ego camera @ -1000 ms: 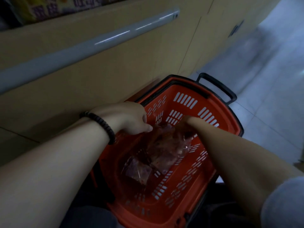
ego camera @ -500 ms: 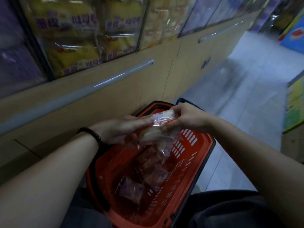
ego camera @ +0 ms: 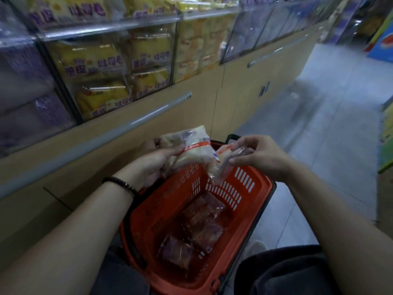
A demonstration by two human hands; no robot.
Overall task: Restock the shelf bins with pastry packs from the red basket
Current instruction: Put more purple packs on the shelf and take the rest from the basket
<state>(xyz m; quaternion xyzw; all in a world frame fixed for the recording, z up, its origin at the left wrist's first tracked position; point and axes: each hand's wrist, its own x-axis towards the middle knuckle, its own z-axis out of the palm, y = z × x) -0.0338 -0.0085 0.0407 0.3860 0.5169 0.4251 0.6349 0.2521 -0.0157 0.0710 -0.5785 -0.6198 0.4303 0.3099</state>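
Head view: a clear-wrapped pale pastry pack (ego camera: 191, 151) is gripped by the curled fingers of the left hand (ego camera: 152, 165) above the red slotted plastic basket (ego camera: 262, 201); the wrapper of a second pack (ego camera: 222, 167) is pinched by the right hand (ego camera: 262, 155). Further wrapped packs (ego camera: 202, 227) are seen on the basket floor

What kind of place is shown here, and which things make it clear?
Probably a supermarket or grocery aisle: clear shelf bins hold packaged bread, a red basket holds pastry packs, and a tiled floor runs along the cabinets.
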